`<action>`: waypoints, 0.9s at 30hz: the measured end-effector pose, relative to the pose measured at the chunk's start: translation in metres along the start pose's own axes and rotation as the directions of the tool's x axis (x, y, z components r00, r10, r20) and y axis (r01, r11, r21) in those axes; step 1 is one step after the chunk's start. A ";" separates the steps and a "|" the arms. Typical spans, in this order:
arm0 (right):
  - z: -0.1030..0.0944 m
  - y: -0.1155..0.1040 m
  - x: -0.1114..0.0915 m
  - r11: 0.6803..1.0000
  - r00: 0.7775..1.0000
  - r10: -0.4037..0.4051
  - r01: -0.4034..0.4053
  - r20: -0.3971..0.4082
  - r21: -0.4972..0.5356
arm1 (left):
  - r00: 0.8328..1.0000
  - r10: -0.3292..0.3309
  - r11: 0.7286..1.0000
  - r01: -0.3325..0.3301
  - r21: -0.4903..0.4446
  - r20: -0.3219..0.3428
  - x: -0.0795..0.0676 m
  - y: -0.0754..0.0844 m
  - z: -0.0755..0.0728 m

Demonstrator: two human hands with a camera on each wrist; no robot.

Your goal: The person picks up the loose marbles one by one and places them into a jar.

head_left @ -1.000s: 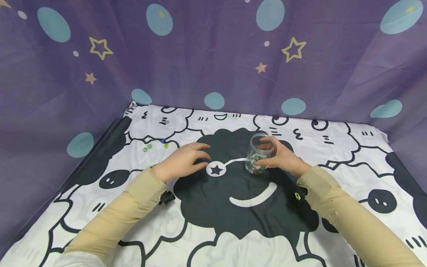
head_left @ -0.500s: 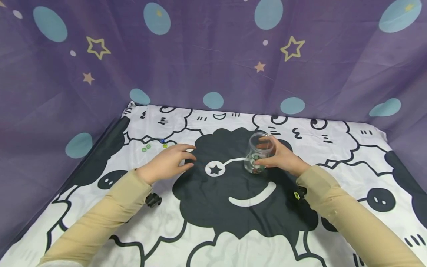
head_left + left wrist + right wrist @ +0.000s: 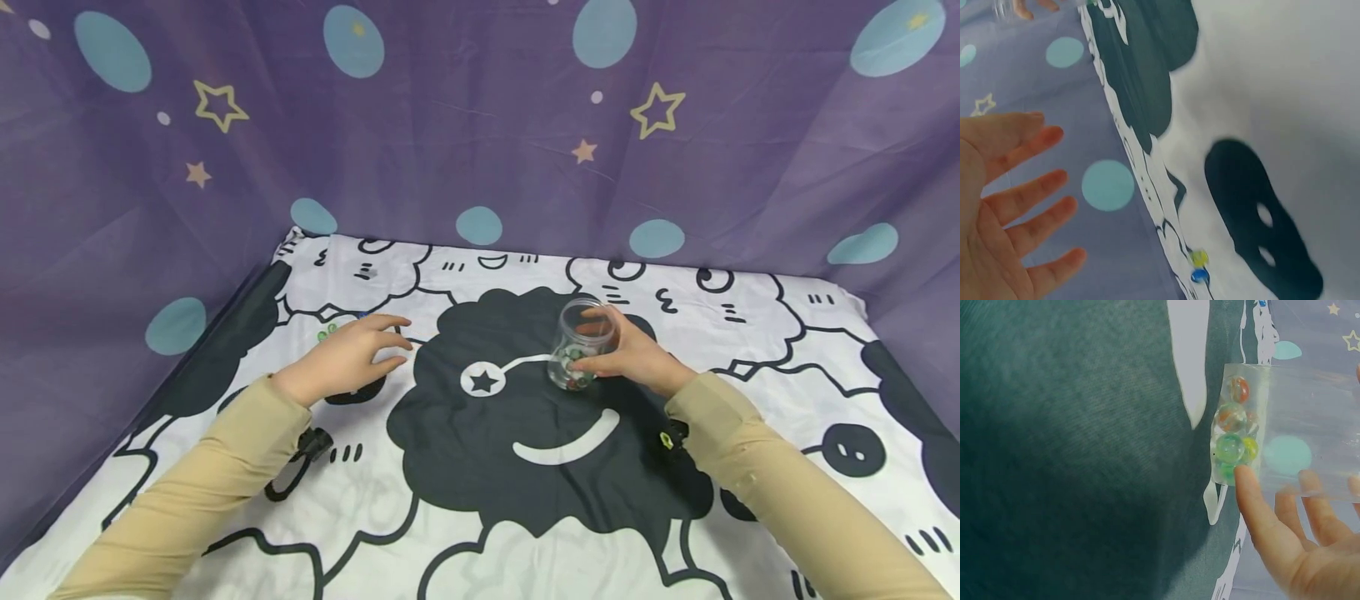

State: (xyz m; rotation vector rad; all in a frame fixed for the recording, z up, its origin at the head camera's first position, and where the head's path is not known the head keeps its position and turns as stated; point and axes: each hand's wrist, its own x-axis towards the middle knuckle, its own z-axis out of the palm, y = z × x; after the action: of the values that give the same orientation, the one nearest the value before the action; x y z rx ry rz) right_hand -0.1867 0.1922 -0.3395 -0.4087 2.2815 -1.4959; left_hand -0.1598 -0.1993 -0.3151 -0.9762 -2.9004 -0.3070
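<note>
A clear jar (image 3: 572,333) sits with its mouth upward on the dark part of a black-and-white cloth (image 3: 450,450), and the person's right hand (image 3: 636,357) holds it from its right side, the thumb across the front and the fingers reaching round the back. That grip is as wide as the jar's body. Marbles lie gathered in the bottom of the jar; the right wrist view shows orange-streaked marbles (image 3: 1239,390), a green marble (image 3: 1230,448) and a yellow marble (image 3: 1250,449) among them, seen through the wall just beside the thumb tip. Well apart from the jar, on its left, the left hand (image 3: 348,358) hovers over the white part of the cloth, its grip wide, thumb and fingers spread from one another. Farther left of the jar, partly covered by this hand, lie two green marbles (image 3: 327,332) and a blue marble (image 3: 363,315); the left wrist view shows a loose yellow marble (image 3: 1199,258) just beside the blue one, both apart from the fingers. Tan sleeves (image 3: 187,483) cover both arms. Beyond the jar hangs a purple curtain (image 3: 465,125) printed with stars and pale blue ovals.
</note>
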 end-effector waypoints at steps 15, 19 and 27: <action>0.000 0.001 0.000 1.000 1.000 0.002 -0.002 -0.005 0.000 | 0.982 -0.172 0.985 0.174 -0.022 0.075 -0.001 -0.048 -0.004; -0.001 0.002 0.001 1.000 1.000 0.000 0.000 -0.001 -0.004 | 0.975 -0.196 0.979 0.200 -0.027 0.104 0.004 -0.057 -0.001; -0.001 0.002 0.002 1.000 1.000 -0.007 0.007 0.002 -0.011 | 0.981 -0.167 0.984 0.171 -0.038 0.104 0.012 -0.066 0.000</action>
State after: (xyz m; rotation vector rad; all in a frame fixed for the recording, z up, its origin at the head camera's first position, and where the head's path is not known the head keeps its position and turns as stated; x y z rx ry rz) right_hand -0.1888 0.1935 -0.3411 -0.4218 2.2896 -1.4865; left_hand -0.2090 -0.2435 -0.3249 -0.7732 -3.0882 -0.3473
